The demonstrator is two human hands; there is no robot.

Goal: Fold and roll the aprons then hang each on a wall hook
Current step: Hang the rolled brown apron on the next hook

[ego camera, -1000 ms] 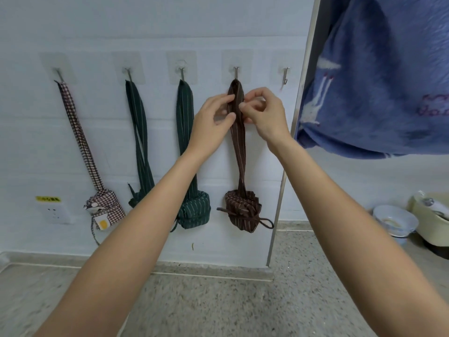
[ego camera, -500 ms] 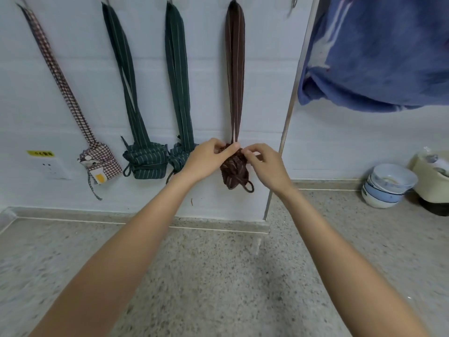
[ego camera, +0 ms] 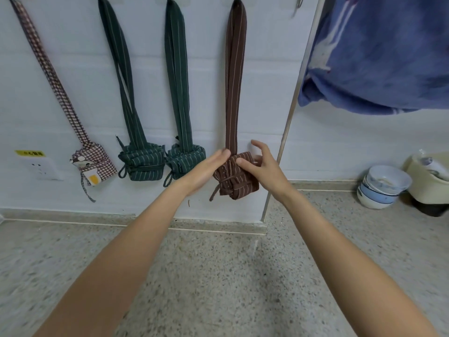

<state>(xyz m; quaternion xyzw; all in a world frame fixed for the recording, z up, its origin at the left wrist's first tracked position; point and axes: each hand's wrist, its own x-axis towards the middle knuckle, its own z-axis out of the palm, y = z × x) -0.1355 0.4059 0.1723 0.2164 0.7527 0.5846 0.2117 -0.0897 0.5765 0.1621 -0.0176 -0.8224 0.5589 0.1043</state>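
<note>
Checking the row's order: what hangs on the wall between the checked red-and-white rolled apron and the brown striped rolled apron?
In the head view, two dark green striped rolled aprons hang between the checked apron and the brown one.

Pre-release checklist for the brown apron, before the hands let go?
1. Brown apron strap runs up to the frame's top edge; hook seating: cannot tell.
2. Roll tied, cord end dangling below: ok.
3. Left hand flat against the roll's left side, no grip: ok.
4. Right hand thumb on the roll's front, fingers spread behind: ok.
5. Roll hangs level with the green apron beside it: ok.
6. Spare hook at the top right is bare: ok.
</note>
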